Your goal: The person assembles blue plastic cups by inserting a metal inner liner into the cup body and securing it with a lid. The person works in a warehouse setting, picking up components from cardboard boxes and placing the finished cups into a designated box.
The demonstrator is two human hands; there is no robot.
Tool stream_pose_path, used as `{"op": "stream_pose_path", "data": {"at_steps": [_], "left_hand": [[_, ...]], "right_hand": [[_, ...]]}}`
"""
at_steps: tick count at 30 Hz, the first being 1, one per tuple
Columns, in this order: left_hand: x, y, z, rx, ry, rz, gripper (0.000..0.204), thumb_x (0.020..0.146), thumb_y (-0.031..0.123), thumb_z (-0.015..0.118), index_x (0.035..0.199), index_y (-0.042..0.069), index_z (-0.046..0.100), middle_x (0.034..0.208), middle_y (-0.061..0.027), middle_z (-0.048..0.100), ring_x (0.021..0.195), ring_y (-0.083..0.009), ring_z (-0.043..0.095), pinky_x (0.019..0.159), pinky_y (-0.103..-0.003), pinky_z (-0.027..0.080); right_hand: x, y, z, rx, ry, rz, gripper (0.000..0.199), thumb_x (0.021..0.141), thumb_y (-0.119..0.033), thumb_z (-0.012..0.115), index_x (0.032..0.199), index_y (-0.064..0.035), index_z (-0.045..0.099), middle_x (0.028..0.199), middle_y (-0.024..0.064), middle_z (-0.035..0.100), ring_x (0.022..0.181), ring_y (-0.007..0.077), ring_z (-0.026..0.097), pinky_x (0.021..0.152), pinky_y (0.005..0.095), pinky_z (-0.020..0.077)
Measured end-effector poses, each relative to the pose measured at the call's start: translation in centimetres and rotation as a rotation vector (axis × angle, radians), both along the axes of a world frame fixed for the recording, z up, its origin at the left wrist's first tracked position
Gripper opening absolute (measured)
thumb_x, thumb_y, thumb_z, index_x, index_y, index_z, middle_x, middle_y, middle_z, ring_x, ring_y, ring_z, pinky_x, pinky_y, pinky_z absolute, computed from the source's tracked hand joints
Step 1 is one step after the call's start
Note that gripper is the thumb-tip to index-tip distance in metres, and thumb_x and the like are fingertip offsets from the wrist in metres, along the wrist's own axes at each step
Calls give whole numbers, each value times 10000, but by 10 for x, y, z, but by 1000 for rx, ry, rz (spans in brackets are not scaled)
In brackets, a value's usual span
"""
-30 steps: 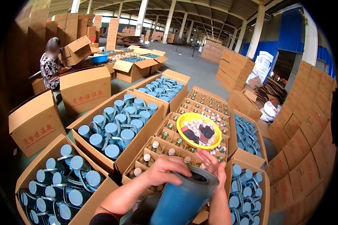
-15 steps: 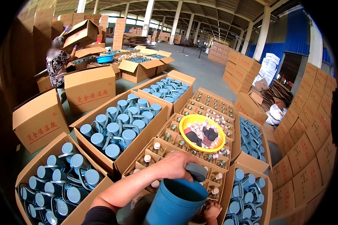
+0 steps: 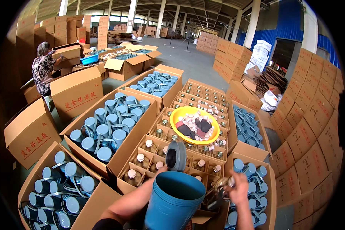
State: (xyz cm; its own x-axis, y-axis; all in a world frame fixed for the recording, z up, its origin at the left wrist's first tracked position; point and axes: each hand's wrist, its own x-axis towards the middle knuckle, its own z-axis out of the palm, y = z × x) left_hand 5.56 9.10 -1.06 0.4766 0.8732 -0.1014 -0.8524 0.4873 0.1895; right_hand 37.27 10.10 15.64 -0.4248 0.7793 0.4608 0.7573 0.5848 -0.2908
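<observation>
A blue open-topped cylindrical flask shell [image 3: 176, 205] stands upright in front of me, its inside dark and bare as far as I can see. Just beyond its rim, a grey round lid [image 3: 176, 156] is tipped on edge with its underside showing. My left hand [image 3: 161, 170] holds the lid from below, its fingers mostly hidden behind the lid and shell. Right of the shell, my right hand [image 3: 238, 188] grips a shiny glass bottle [image 3: 220, 188], blurred by motion, above the divided carton [image 3: 126, 188]. Glass bottles with pale caps [image 3: 141, 160] stand in the carton's compartments.
A yellow basin [image 3: 179, 138] of pale caps and dark gloves rests on the bottle cartons. Open cartons of blue flasks [image 3: 103, 130] flank both sides. Stacked cartons [image 3: 306, 134] rise at right. At far left, a person [image 3: 44, 71] handles a carton.
My right hand has come up from among the bottles, rightward, with a glass bottle. The lid has swung left and upright. My view has shifted slightly right.
</observation>
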Motion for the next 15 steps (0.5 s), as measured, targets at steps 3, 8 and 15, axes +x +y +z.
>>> {"op": "stream_pose_path", "data": {"at_steps": [3, 8, 15], "left_hand": [[34, -19, 34, 91, -31, 61, 617, 865, 499, 561, 1276, 46, 474, 1197, -141, 583, 1025, -259, 605, 896, -401, 507], [42, -9, 94, 313, 44, 341, 652, 858, 498, 575, 1328, 67, 442, 1257, -127, 549, 1064, -253, 586, 914, -431, 487], [-16, 15, 214, 318, 24, 307, 589, 921, 517, 455, 1302, 68, 489, 1180, -170, 596, 1018, -291, 606, 902, -468, 491]], "right_hand": [[-26, -4, 88, 122, 14, 99, 652, 561, -110, 759, 1185, -73, 575, 924, 152, 567, 867, 338, 528, 764, 412, 438], [-94, -25, 149, 421, -36, 503, 657, 611, -91, 731, 1240, -102, 542, 986, 119, 579, 906, 304, 546, 774, 409, 439], [-125, 0, 142, -27, 201, 1051, 494, 685, -159, 730, 1153, -44, 625, 1245, 108, 584, 1206, 300, 506, 1046, 432, 336]]}}
